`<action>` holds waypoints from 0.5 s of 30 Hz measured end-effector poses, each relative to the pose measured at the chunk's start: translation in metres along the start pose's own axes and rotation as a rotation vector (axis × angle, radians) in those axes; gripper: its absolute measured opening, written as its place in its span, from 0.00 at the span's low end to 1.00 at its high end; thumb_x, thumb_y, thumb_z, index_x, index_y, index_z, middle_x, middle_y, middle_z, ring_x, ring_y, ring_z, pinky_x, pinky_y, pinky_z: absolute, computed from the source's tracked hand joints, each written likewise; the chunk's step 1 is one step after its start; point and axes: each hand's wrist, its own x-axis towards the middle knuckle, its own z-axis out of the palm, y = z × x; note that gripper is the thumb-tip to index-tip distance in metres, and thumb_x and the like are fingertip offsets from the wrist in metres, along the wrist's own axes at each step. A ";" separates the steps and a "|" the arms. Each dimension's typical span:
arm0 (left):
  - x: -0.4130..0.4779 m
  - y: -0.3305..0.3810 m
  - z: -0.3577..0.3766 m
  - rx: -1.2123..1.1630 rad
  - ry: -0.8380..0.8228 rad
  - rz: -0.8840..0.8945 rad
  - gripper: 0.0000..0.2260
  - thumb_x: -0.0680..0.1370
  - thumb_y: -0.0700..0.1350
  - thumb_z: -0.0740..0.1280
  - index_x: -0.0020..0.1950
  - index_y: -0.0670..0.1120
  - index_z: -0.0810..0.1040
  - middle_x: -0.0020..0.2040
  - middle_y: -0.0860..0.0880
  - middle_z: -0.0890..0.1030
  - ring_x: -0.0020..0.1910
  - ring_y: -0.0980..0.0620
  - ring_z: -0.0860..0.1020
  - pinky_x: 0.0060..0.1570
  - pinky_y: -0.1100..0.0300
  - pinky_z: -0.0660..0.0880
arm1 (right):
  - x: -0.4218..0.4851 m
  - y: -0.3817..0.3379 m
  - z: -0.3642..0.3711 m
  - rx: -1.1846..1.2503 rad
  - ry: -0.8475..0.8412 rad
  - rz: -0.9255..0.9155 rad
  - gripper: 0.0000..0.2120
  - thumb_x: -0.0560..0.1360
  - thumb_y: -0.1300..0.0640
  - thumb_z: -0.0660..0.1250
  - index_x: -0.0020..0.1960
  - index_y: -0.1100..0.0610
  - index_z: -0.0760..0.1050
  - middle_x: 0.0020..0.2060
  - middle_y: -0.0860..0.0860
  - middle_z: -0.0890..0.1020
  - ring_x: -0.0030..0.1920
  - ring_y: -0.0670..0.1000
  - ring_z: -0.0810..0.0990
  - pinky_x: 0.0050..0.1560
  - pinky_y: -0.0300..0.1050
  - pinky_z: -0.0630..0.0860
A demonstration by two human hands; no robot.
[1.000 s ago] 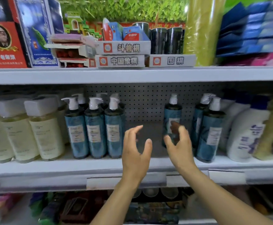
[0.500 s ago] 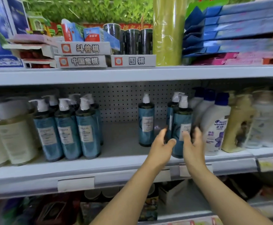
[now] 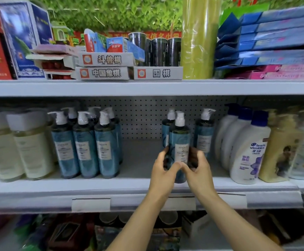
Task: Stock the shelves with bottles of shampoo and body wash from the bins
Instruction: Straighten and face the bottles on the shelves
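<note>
As both arms reach up from below, the left hand (image 3: 163, 171) and right hand (image 3: 197, 171) are clamped together on one teal pump bottle (image 3: 180, 140), fingers curled round its sides and the two thumbs meeting across its front, just under the pale label. Upright it stands, white pump on top, base down at the front edge of the grey shelf (image 3: 129, 185). Is it resting there or just off the surface? I cannot tell. Right behind the bottle, a touch to its left, a second bottle (image 3: 166, 127) of the same kind peeks out, pump head beside pump head. Just right of the bottle and further back, a third bottle (image 3: 203, 134) stands apart from it. Well to the left of the bottle, across a bare stretch of shelf, a teal group (image 3: 86, 147) is packed in rows, and beyond that come pale bottles (image 3: 31, 151) with white caps. To the right of the bottle, past the third one, white bottles (image 3: 247, 156) with blue caps line up, then a yellow bottle (image 3: 277, 151), blurred. Behind the bottle runs the pegboard (image 3: 140, 120). Above the bottle, on the upper shelf (image 3: 147, 87), white boxes (image 3: 104, 59) with printed characters are stacked, with dark cans (image 3: 158, 51) and a green roll (image 3: 199, 38) alongside. Below the bottle and leftward, a white label holder (image 3: 90, 203) sits on the shelf's front rail.
</note>
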 end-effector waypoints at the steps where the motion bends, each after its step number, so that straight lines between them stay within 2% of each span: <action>1: 0.002 -0.001 -0.005 -0.009 0.006 0.005 0.23 0.79 0.42 0.69 0.73 0.51 0.70 0.65 0.51 0.79 0.63 0.56 0.77 0.61 0.59 0.77 | 0.001 -0.001 0.003 -0.016 -0.017 -0.005 0.21 0.74 0.60 0.72 0.61 0.45 0.70 0.56 0.43 0.80 0.57 0.41 0.79 0.60 0.47 0.79; 4: 0.006 -0.003 -0.013 0.004 0.002 -0.015 0.23 0.80 0.45 0.68 0.74 0.52 0.68 0.65 0.55 0.77 0.63 0.58 0.77 0.58 0.65 0.76 | 0.005 -0.004 0.006 -0.038 -0.086 0.010 0.29 0.72 0.53 0.75 0.67 0.46 0.64 0.63 0.46 0.76 0.63 0.45 0.76 0.62 0.45 0.75; 6: 0.007 -0.001 -0.015 0.020 -0.020 -0.060 0.22 0.81 0.49 0.67 0.74 0.53 0.67 0.67 0.56 0.76 0.64 0.59 0.75 0.58 0.67 0.74 | 0.013 -0.008 0.007 -0.014 -0.151 0.054 0.37 0.70 0.52 0.77 0.72 0.47 0.61 0.63 0.45 0.75 0.63 0.44 0.75 0.62 0.44 0.74; 8: 0.010 0.004 -0.016 0.013 -0.046 -0.125 0.22 0.81 0.52 0.66 0.73 0.50 0.68 0.66 0.54 0.76 0.61 0.62 0.76 0.54 0.71 0.74 | 0.023 -0.015 0.007 0.025 -0.231 0.102 0.31 0.70 0.56 0.77 0.66 0.45 0.66 0.56 0.42 0.79 0.55 0.40 0.78 0.55 0.39 0.76; 10: 0.017 0.012 -0.017 0.010 -0.058 -0.177 0.15 0.81 0.53 0.65 0.64 0.48 0.69 0.56 0.57 0.77 0.49 0.69 0.74 0.41 0.77 0.71 | 0.033 -0.018 0.008 0.071 -0.308 0.156 0.22 0.70 0.62 0.76 0.55 0.44 0.72 0.48 0.41 0.83 0.51 0.40 0.82 0.54 0.39 0.77; 11: 0.021 0.016 -0.017 0.018 -0.062 -0.205 0.13 0.81 0.55 0.64 0.60 0.49 0.69 0.52 0.57 0.75 0.45 0.69 0.72 0.38 0.76 0.69 | 0.037 -0.017 0.009 0.087 -0.332 0.177 0.21 0.70 0.65 0.75 0.54 0.45 0.74 0.46 0.43 0.85 0.51 0.43 0.83 0.55 0.41 0.77; 13: 0.029 0.024 -0.015 0.055 -0.096 -0.231 0.20 0.80 0.62 0.63 0.61 0.48 0.75 0.54 0.55 0.78 0.46 0.66 0.75 0.41 0.73 0.69 | 0.042 -0.012 0.012 0.116 -0.357 0.205 0.23 0.69 0.69 0.73 0.58 0.49 0.76 0.48 0.46 0.86 0.55 0.48 0.83 0.60 0.46 0.77; 15: 0.034 0.027 -0.013 0.068 -0.130 -0.227 0.27 0.79 0.67 0.57 0.67 0.50 0.77 0.61 0.51 0.80 0.55 0.58 0.77 0.54 0.66 0.70 | 0.044 -0.008 0.016 0.153 -0.361 0.215 0.30 0.68 0.70 0.73 0.66 0.51 0.72 0.53 0.48 0.85 0.57 0.49 0.82 0.61 0.49 0.76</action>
